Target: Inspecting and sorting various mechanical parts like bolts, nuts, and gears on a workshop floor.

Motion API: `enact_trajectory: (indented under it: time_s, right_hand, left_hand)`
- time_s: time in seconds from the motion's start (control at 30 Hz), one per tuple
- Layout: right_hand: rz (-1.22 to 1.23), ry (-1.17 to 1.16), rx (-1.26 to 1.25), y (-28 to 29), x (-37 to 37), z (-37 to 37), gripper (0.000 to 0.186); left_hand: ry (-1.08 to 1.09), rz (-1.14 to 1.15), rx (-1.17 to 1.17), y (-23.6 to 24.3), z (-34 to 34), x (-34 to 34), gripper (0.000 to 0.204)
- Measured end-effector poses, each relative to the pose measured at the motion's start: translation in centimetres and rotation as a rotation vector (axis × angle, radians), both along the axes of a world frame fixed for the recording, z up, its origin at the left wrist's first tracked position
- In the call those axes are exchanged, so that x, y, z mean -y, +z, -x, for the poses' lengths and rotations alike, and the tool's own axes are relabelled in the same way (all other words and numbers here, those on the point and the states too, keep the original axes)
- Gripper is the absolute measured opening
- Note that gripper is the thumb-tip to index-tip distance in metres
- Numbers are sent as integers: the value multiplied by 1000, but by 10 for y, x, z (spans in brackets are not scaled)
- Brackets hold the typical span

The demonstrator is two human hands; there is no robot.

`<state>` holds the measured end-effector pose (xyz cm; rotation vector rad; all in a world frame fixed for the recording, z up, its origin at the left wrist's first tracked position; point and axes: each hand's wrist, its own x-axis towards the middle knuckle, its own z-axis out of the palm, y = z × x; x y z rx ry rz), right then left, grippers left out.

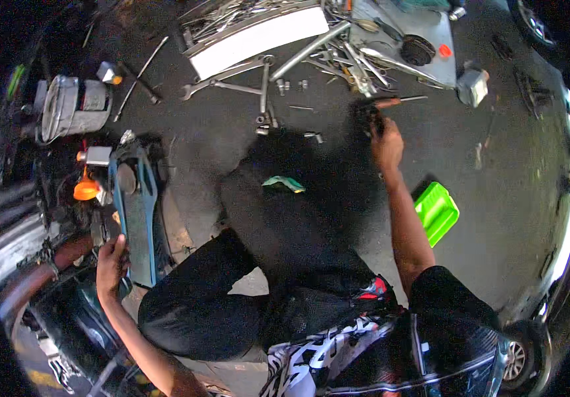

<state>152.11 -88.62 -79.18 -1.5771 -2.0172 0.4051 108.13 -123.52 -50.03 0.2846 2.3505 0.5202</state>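
Observation:
My right hand (pixel 388 144) reaches forward over the floor, fingers closed round a dark, blurred thing (pixel 366 117) whose kind I cannot make out. Just beyond it is a screwdriver-like tool with an orange-brown handle (pixel 387 102) and a thin shaft. My left hand (pixel 111 263) is low on the left with curled fingers, beside the near end of a blue trolley jack (pixel 154 205). What the left fingers close on, if anything, is hidden. Between my knees and the tools lies a green cloth-like scrap (pixel 283 183) on something black.
Several wrenches (pixel 238 87) and sockets (pixel 283 85) lie ahead near a long white-sided tray (pixel 262 41). A metal sheet (pixel 430 65) carries a black round part. Left stand a bucket (pixel 76 106) and an orange funnel (pixel 86 189); right, a bright green tray (pixel 437 215) and white bottle (pixel 473 87).

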Motion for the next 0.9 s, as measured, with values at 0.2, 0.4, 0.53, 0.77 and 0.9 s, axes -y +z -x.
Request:
enact_trajectory:
  time_s: [0.2,0.4,0.53,0.77,0.9]
  right_hand:
    - [113,248,-138,1,26,62,23]
    - [316,614,-10,-43,69,172,24]
    - [348,771,151,-78,77,223,34]
    - [-200,872,252,-94,80,225,29]
    - [-70,1124,109,-109,93,241,29]
  left_hand:
    - [-1,2,-18,4,3,-2,38]
    - [55,57,42,-1,0,10,37]
    - [75,70,61,-6,3,24,38]
    - [127,7,104,-9,11,33,39]
    - [129,33,91,-12,13,31,38]
